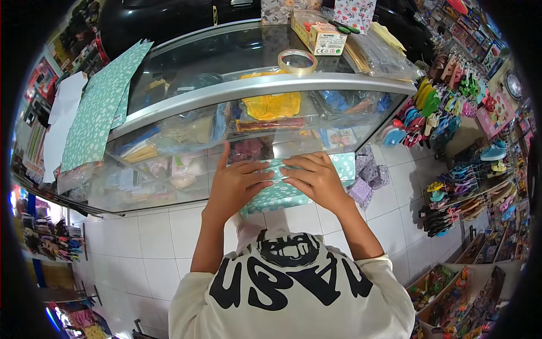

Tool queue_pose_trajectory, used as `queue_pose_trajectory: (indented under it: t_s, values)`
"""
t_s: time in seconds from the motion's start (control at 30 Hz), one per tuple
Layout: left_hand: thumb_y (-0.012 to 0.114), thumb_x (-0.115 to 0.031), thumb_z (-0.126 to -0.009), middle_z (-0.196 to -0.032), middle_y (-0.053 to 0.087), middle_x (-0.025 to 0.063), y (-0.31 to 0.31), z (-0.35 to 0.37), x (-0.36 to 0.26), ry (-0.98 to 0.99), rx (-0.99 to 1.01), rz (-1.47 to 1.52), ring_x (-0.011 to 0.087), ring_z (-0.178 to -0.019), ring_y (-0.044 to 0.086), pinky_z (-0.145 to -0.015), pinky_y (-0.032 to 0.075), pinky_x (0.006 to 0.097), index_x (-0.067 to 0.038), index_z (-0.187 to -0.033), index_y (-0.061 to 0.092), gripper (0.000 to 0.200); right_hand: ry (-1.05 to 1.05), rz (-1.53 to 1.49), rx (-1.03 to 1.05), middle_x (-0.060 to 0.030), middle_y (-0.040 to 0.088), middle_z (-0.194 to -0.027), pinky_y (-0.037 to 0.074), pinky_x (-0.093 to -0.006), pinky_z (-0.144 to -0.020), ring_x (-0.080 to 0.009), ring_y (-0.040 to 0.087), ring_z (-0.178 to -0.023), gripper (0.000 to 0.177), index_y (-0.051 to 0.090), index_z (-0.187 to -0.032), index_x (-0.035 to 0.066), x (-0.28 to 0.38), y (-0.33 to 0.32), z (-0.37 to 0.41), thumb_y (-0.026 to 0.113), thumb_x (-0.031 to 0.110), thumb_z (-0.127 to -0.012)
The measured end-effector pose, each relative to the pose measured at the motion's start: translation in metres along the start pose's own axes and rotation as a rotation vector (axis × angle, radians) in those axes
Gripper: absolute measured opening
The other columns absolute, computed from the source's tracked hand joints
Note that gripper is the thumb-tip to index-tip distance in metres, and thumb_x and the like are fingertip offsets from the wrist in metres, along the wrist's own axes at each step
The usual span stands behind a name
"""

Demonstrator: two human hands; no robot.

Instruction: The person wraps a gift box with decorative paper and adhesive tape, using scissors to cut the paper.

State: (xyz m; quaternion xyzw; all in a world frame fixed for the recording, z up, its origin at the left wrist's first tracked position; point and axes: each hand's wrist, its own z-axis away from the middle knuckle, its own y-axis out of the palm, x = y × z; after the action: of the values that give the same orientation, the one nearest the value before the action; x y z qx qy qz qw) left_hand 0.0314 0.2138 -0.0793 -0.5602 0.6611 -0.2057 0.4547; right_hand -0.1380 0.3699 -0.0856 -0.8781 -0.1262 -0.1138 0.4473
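Two risks, by judgement, for the green floral paper [282, 200] at the centre of the frame, low in front of the glass display case [350, 82]: creasing askew, and slipping. Might wrinkle if pressed harder from one side than from the other, with mainly fingertips bearing on a seemingly thin surface. Might slide or tip toward the tiled floor [141, 248] at lower left, for want of any clearly visible firm support beneath. Could also buckle at the right end if pushed against the glass, apparently close by. As for fingers: on the left hand [241, 183], a loose half-bend, tips turned inward onto the paper, one digit raised away toward the upper left. On the right hand [316, 176], a similar half-curl, thumb a little below, tips facing the opposite ones across a narrow gap. Touching the paper from above with both; cannot tell whether pinching it, underside hidden.
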Motion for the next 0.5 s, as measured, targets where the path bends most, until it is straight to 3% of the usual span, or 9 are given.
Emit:
queue_pose_trajectory:
  t_s: [0.17,0.37,0.5]
  values:
    - [0.08,-0.025,-0.072,-0.094,0.073,-0.0026,-0.005,0.003,0.013,-0.047,0.044,0.106,0.0147,-0.087,0.069,-0.117,0.018,0.0543,-0.022,-0.092,0.076,0.02,0.053,0.004,0.041,-0.0012,0.07,-0.109,0.04,-0.0373,-0.091,-0.018,0.062,-0.105,0.023,0.073,-0.1,0.014,-0.005,-0.008,-0.003,0.073,0.027,-0.08]
    - [0.072,-0.032,-0.081,-0.094,0.073,-0.0009,-0.003,-0.014,0.004,-0.023,0.115,-0.051,0.0175,-0.089,0.069,-0.116,0.021,0.0539,-0.021,-0.097,0.075,0.02,0.083,-0.016,0.14,-0.0004,0.071,-0.104,0.04,-0.0357,-0.091,-0.0178,0.064,-0.098,0.023,0.074,-0.098,0.014,-0.012,0.011,-0.009,0.073,0.027,-0.079]
    - [0.068,-0.033,-0.084,-0.096,0.073,0.0014,0.012,-0.014,0.031,0.014,0.146,0.012,0.018,-0.093,0.068,-0.116,0.023,0.0528,-0.021,-0.102,0.074,0.023,0.068,0.044,0.112,-0.0016,0.071,-0.104,0.041,-0.0349,-0.091,-0.0189,0.064,-0.1,0.023,0.074,-0.099,0.015,-0.014,0.0,-0.025,0.073,0.028,-0.08]
